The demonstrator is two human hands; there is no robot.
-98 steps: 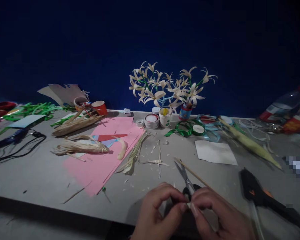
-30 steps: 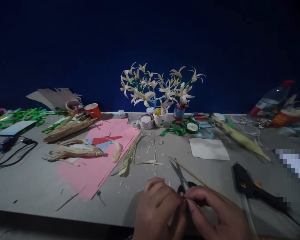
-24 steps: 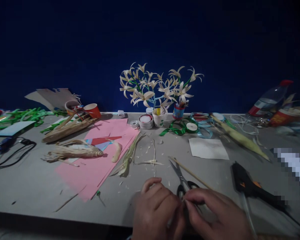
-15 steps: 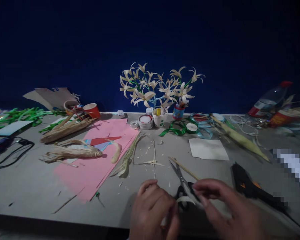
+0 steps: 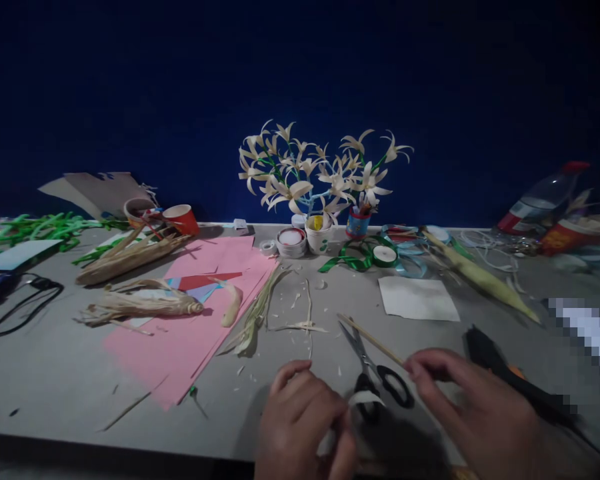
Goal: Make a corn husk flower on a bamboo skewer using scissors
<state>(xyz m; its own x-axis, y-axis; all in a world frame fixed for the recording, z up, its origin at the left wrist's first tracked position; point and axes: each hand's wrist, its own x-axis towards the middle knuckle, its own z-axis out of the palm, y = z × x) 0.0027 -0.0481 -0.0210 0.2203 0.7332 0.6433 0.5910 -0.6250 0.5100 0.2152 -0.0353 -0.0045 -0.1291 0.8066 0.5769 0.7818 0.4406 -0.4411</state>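
My left hand [image 5: 305, 420] is closed near the table's front edge. From its fingers a pale curved strip [image 5: 367, 398], like corn husk, sticks out to the right over a scissor handle. My right hand [image 5: 475, 407] hovers to the right, thumb and index finger pinched together; whatever is between them, if anything, is too small to make out. Between the hands lie black-handled scissors [image 5: 361, 350], blades partly apart and pointing away. A thin wooden stick [image 5: 370, 335] lies across the blades' tips, its near end meeting my right fingertips in view; whether they touch cannot be told.
Pink paper [image 5: 200, 347], dried husk bundles [image 5: 150, 307] and husk scraps lie left and centre. A black glue gun [image 5: 515, 380] is by my right hand. Husk flowers [image 5: 305, 173] stand in a cup at the back, near green ribbon [image 5: 350, 257] and white paper [image 5: 417, 299].
My right hand has moved right, away from the scissors, uncovering their right handle. The left hand stays nearly in place, with the pale strip still at its fingers.
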